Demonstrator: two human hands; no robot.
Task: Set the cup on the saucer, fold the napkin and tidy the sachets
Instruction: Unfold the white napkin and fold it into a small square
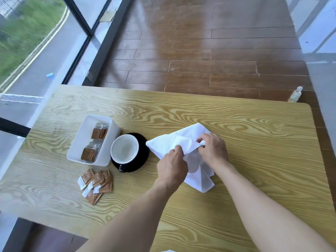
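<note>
A white cloth napkin (183, 138) lies crumpled at the table's middle, partly lifted. My left hand (172, 165) pinches its near fold and my right hand (213, 149) grips a corner just to the right. Left of the napkin, a black cup with a white inside (125, 149) stands on a black saucer (141, 157). A white rectangular tray (81, 142) further left holds two stacks of brown sachets (99, 131). Several loose brown sachets (96, 182) lie scattered on the table in front of the tray.
The wooden table (236, 124) ends at a far edge above a brown plank floor. A glass wall with dark frames runs along the left. A small clear bottle (295, 94) stands beyond the far right corner.
</note>
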